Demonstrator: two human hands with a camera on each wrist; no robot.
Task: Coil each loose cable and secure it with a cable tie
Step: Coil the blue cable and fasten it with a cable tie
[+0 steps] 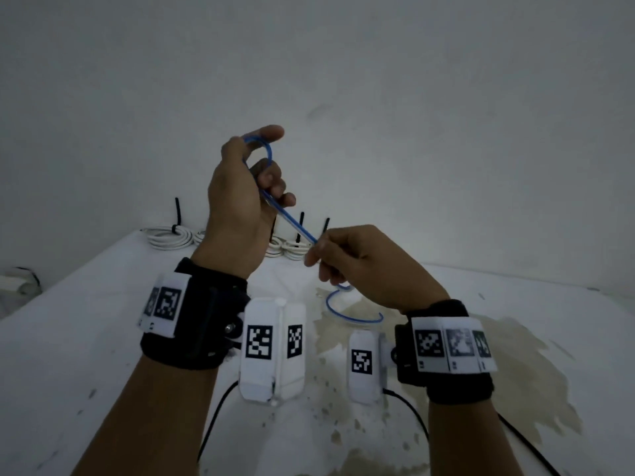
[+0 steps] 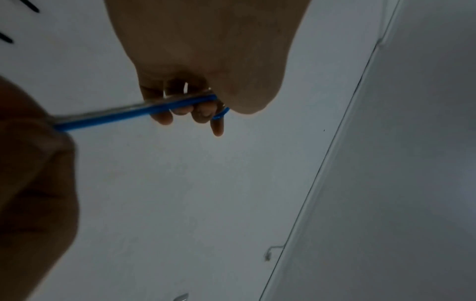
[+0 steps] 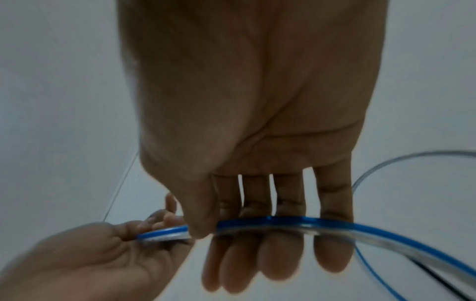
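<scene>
- Left hand (image 1: 237,201), raised above the table (image 1: 86,338), curls its fingers around a loop of blue cable (image 1: 288,218).
- Right hand (image 1: 364,262) pinches the cable lower; its tail lies on the table.

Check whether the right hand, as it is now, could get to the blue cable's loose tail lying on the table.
Probably yes. The right hand hovers just above the loose tail on the table, with nothing between them. But it is pinching the blue cable, so it would have to let go or slide along.
</scene>
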